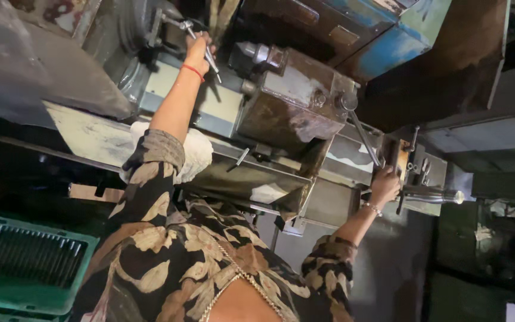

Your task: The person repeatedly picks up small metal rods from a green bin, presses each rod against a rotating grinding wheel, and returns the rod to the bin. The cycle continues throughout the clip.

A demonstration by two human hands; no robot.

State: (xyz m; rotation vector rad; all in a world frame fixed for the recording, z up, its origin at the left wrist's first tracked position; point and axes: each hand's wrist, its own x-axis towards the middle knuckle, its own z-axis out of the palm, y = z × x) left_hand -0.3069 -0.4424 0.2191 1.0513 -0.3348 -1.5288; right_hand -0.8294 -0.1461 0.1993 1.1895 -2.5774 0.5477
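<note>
At the lower left of the frame sits a green plastic crate (pixel 25 262) with a slotted side, well apart from both hands. Above it, toward the upper left, a grey machine bed (pixel 90 134) runs across, and a white cloth (pixel 195 152) lies on it just beside the person's patterned sleeve (pixel 150 179).

The left hand (pixel 198 50), a red thread around its wrist, reaches to the upper middle-left of the frame and is closed around a thin steel handle (pixel 213 59) that sticks out by the round chuck (pixel 135 30) (the fingers wrap it fully, so little of the bar shows inside the fist).

In the middle stands a rusty, boxy tool block (pixel 296 107) with a long steel lever (pixel 365 140) slanting down to the right.

At the middle right, the right hand (pixel 384 186), with a thin bracelet on the wrist, is curled about a small upright crank handle (pixel 382 161); how tightly it holds cannot be told. A polished steel bar (pixel 436 195) juts out just beside that hand, pointing right.
</note>
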